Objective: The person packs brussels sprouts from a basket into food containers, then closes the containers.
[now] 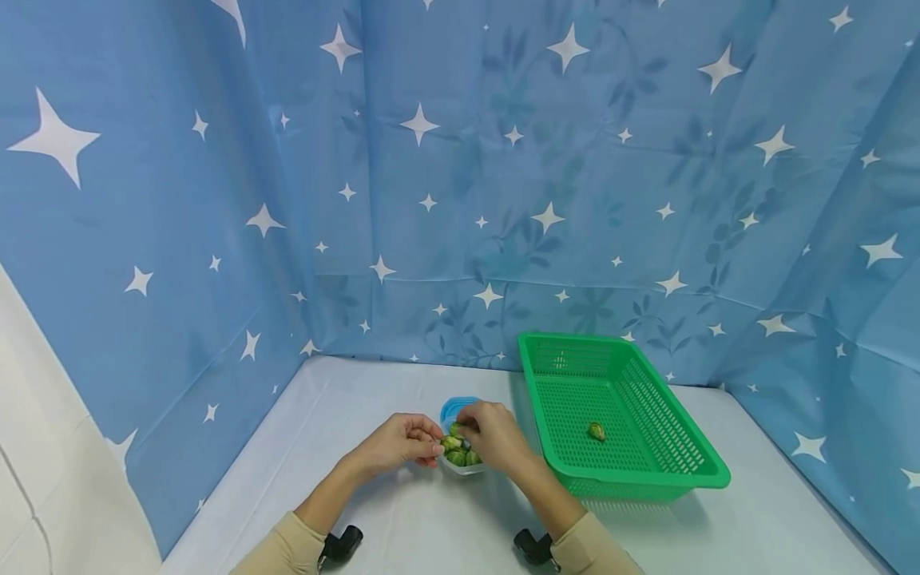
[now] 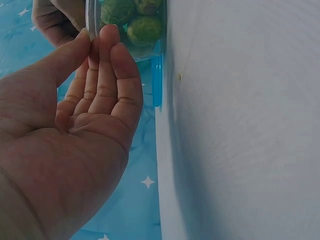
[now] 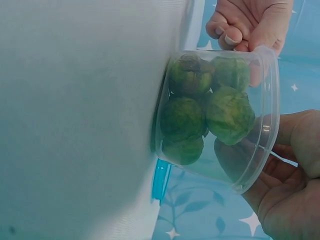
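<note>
A small clear plastic container (image 3: 200,172) with several green Brussels sprouts (image 1: 457,457) in it stands on the table between the hands. My left hand (image 1: 404,442) pinches its near-left rim between thumb and fingertips. From the right, my right hand (image 1: 496,435) reaches over the rim, its fingers curled at a Brussels sprout (image 3: 230,116) high in the container. Those fingers show partly through the clear wall in the right wrist view. A blue lid (image 1: 453,406) lies just behind the container, partly covered by the right hand.
To the right stands a large green plastic basket (image 1: 690,479) with slotted walls, holding a single Brussels sprout (image 1: 596,431). The white table (image 1: 359,399) ends at a blue star-patterned curtain (image 1: 446,239) behind and at both sides.
</note>
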{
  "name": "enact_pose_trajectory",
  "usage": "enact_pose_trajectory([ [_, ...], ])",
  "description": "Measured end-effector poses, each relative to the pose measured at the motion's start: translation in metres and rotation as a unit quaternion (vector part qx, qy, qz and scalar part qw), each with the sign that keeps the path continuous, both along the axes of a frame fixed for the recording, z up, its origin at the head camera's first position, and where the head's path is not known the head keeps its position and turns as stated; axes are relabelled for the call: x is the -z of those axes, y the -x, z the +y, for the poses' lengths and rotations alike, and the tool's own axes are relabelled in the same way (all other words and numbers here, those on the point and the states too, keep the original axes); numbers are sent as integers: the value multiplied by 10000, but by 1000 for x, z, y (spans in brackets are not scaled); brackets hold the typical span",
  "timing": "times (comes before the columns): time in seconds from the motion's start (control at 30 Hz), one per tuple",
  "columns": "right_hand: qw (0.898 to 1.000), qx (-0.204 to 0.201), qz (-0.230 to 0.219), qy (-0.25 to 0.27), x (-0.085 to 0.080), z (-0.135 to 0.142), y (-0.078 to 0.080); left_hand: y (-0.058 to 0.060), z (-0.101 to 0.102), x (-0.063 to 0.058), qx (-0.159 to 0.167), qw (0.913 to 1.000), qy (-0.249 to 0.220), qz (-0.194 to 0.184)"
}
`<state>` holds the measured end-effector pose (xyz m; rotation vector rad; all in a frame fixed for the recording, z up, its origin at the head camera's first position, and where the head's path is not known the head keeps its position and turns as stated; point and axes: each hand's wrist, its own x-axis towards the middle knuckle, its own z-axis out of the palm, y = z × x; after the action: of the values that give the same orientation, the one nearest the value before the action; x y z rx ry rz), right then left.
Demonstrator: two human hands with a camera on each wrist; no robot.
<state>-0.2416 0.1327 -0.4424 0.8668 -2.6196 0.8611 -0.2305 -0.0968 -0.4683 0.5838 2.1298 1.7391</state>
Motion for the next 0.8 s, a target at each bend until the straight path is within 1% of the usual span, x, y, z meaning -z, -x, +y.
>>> enact_pose_trajectory([
  [0.3,9999,-122,47,79,0,-2,1,2,-1,1,61,9999,-85,6],
  [0.43,9999,-145,21,38,0,-2,1,1,0,0,101,9999,-73,70],
  [0.7,9997,-161,-153,-54,-3,-2,2,1,0,0,130,9998,-98,74],
  [0.8,9997,-184,-133,-115,-4,-2,3,1,-1,0,133,9998,-91,81],
])
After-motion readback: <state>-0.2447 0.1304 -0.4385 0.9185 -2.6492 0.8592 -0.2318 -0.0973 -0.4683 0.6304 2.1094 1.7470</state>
